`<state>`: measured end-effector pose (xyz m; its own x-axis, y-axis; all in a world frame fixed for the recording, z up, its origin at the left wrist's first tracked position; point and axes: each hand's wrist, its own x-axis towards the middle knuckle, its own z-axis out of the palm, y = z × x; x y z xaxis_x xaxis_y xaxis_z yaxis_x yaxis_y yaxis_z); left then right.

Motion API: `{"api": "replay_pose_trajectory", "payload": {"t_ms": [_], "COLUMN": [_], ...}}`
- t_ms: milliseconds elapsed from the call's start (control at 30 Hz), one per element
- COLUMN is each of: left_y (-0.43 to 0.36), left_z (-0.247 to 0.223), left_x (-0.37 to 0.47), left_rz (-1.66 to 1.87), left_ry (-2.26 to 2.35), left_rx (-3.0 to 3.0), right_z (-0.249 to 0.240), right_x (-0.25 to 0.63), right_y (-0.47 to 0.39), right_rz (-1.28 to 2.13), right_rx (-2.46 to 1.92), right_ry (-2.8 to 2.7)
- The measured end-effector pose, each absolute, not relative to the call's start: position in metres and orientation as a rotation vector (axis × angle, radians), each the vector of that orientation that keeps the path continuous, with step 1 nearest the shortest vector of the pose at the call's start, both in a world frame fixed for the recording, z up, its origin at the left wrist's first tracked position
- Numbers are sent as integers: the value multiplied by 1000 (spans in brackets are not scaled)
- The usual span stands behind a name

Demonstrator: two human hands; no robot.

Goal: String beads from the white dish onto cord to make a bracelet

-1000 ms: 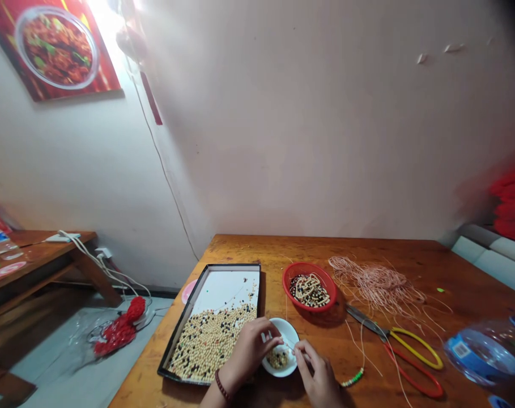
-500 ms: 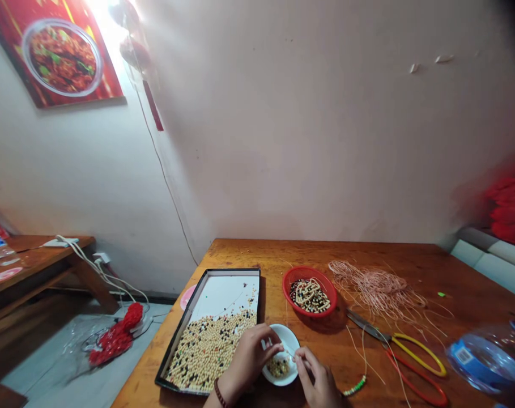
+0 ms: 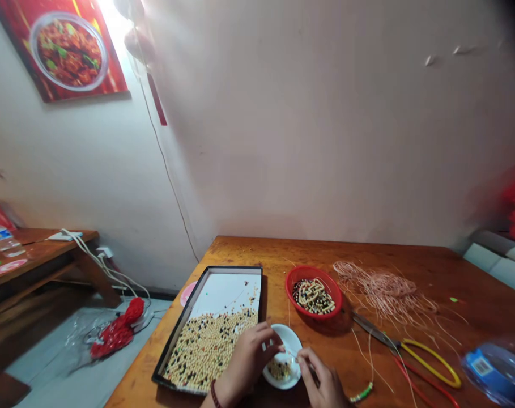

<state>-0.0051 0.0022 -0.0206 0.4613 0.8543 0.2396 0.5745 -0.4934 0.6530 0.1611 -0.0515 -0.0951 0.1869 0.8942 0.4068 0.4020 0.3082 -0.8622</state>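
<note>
A small round white bowl (image 3: 292, 335) of tiny mixed-colour beads (image 3: 280, 370) sits on the brown wooden tabletop (image 3: 274, 253), well apart from its far edge. Over it, the right hand (image 3: 322, 381) pinches a fine pale strand (image 3: 290, 353); whether the left hand (image 3: 251, 352) grasps anything, I cannot tell. The strand is probably light and limp, best held near its tip; the beads likely hard, rolling easily.

The bowl (image 3: 292, 335) is white, its beads (image 3: 279, 371) cream (some black).
</note>
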Motion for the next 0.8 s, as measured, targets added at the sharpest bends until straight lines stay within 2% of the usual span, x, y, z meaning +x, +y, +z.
{"api": "replay_pose_trajectory", "payload": {"t_ms": [267,800], "left_y": [1,-1], "left_z": [-17,-16], "left_x": [-4,-4], "left_rz": [794,746], "left_ry": [1137,1139], "left_rx": [2362,2503], "right_z": [-71,-73], "right_x": [176,187], "right_y": [-57,-47], "right_rz": [785,813], "right_rx": [-1241,-1249], "right_ry": [-1525,-1584]}}
